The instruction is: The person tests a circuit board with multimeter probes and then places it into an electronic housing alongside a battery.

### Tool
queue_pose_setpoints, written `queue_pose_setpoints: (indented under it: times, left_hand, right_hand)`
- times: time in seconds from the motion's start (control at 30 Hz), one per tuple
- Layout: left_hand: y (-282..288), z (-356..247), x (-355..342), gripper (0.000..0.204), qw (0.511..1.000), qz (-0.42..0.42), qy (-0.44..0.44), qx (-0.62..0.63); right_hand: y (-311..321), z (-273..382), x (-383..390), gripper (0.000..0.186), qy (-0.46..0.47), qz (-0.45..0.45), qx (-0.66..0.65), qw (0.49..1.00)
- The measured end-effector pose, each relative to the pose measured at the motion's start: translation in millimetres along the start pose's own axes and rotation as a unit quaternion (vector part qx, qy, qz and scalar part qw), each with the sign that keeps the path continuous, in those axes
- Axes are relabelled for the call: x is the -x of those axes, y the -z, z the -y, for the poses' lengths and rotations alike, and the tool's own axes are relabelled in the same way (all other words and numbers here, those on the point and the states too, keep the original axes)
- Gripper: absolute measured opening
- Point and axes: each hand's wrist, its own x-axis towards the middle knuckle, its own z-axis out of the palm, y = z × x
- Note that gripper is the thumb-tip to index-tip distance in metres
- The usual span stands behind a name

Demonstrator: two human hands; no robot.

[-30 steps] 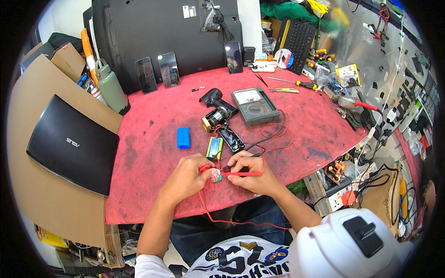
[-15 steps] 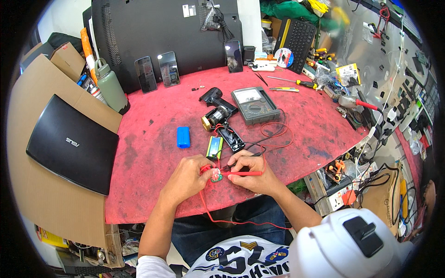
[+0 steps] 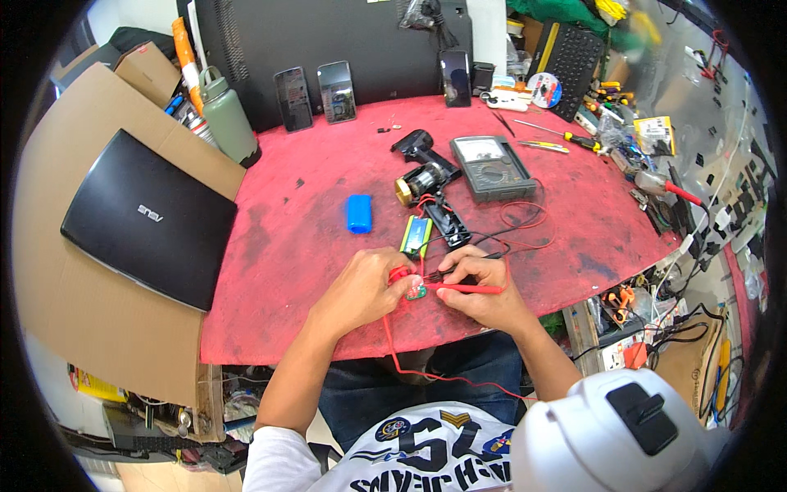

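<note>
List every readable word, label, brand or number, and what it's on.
Wording not copied; locations only.
Black, glossy laptop lid: pale lettering, legible.
White printed cloth shirt: large dark lettering, partly cut off.
Grey boxy multimeter: dial markings, too small.
Yellow-and-white flat packet: print too small.
Elsewhere: too small or blurred.

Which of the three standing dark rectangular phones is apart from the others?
The rightmost dark rectangular phone, beyond a wide gap; the leftmost phone and middle phone stand close together.

You hold a small green circuit board (image 3: 418, 292) at the near side, a slim red probe (image 3: 477, 289) pointing left toward it.
</note>
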Motion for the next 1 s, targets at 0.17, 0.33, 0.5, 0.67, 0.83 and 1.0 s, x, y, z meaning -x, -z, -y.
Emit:
queue_pose_setpoints:
  times: [0.17,0.33,0.5,0.67,0.83,1.0]
  left_hand:
    - [0.2,4.7,3.7,0.024,1.000,0.005,0.024,0.003]
    - [4.5,-4.3,0.1,0.031,0.999,-0.003,0.016,0.052]
    - [0.8,-3.4,-3.1,0.053,0.996,-0.080,0.020,0.042]
    - [-0.1,7.7,-7.7,0.063,0.998,0.055,0.024,-0.020]
    - [4.1,0.3,-3.6,0.060,0.993,0.082,0.030,-0.082]
    - [5.3,0.7,-2.5,0.060,0.994,0.084,0.027,-0.061]
  right_hand:
    - [-3.4,1.6,-1.6,0.012,0.020,-0.005,0.017,1.000]
    - [1.1,-0.7,-0.4,0.015,0.005,0.005,0.014,1.000]
    - [-1.4,-1.4,-1.1,0.013,0.025,-0.002,0.018,1.000]
    - [-1.4,-0.1,-1.2,0.013,0.009,-0.001,0.009,1.000]
    - [-0.4,-2.2,-2.1,0.012,0.025,0.002,0.017,1.000]
    - [-0.4,-0.3,-1.2,0.012,0.009,-0.002,0.007,1.000]
